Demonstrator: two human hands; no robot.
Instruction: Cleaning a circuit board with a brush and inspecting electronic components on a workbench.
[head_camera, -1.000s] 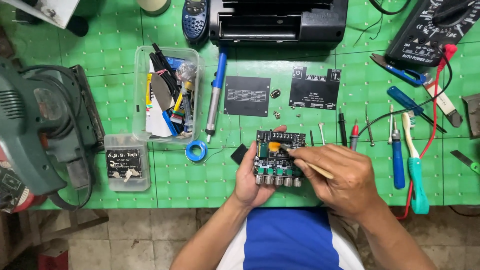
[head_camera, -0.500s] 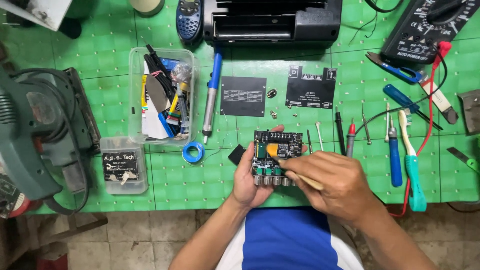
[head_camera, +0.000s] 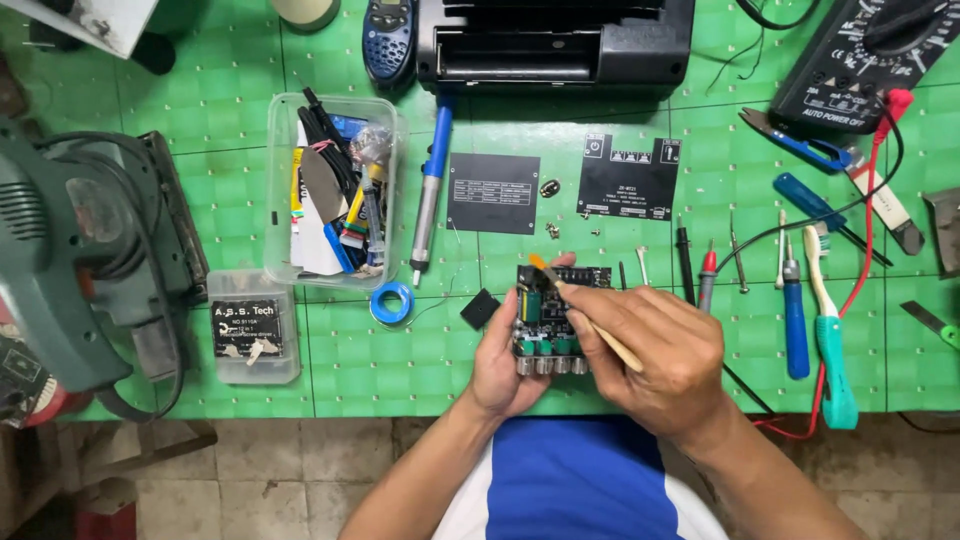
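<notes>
Two hands meet just above the near edge of the green mat (head_camera: 400, 370), close to the person's blue shirt. The left hand (head_camera: 505, 365) cups a small dark circuit board (head_camera: 550, 310) from its left side and from beneath, fingers curled around the edge, thumb lying along the board's flank. The board's row of silver knobs faces the person; its long axis runs away from them, towards the back of the bench. The right hand (head_camera: 660, 355) sits to the board's right and slightly nearer, pinching a slim, pale-handled brush (head_camera: 585, 310) between thumb and fingers. The brush slants up and to the left, its orange tip resting on or just over the board's far left corner; I cannot tell if it touches. So the board lies left of and just beyond the right hand, and that hand is the one working on it.

Beside the left hand lie a small black square piece (head_camera: 481, 308) and a blue tape roll (head_camera: 391, 302). Further out stand a clear plastic tub (head_camera: 385, 200) of odds and ends, a blue desoldering pump (head_camera: 432, 190), two black panels (head_camera: 492, 193) and screwdrivers (head_camera: 795, 320) to the right. At the far edge sit a black case (head_camera: 555, 45) and a multimeter (head_camera: 870, 55).
</notes>
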